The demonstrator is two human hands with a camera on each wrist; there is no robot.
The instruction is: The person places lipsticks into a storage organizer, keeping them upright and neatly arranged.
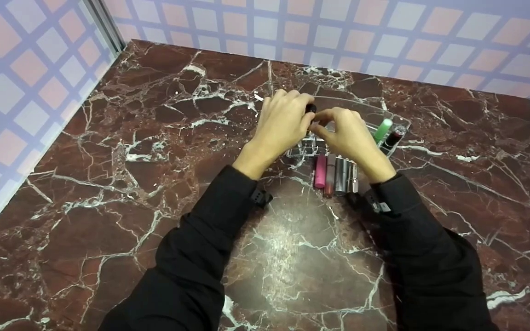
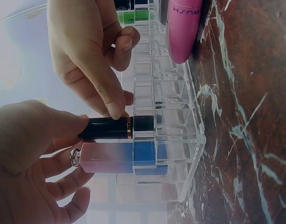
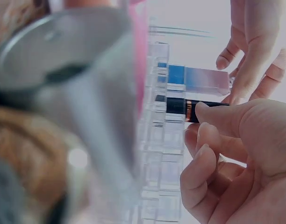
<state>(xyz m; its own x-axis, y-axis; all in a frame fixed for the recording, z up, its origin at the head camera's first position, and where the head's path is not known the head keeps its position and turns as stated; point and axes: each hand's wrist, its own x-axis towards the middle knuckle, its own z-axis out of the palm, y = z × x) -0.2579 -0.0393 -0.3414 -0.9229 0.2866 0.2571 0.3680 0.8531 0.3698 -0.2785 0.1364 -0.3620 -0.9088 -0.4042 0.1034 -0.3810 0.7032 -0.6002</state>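
A black lipstick tube (image 2: 108,128) with a copper ring stands upright in a slot of the clear acrylic organizer (image 1: 398,117). My left hand (image 1: 283,115) pinches the tube's top end between thumb and fingers. Lower down, near the copper ring, my right hand (image 3: 227,158) holds the same tube with its thumb and curled index finger. Beside it in the organizer is a pink-to-blue tube (image 2: 108,157) with a silver knob on top, close to the left fingers. In the head view the hands cover much of the organizer and most of the lipstick.
In the organizer's right end stand a green tube (image 1: 383,130) and a dark red tube with a clear top (image 1: 394,137). Several tubes lie side by side before it, including a pink tube (image 1: 320,171) and a dark grey tube (image 1: 340,177). A patterned wall (image 1: 329,34) borders the marbled table (image 1: 122,220).
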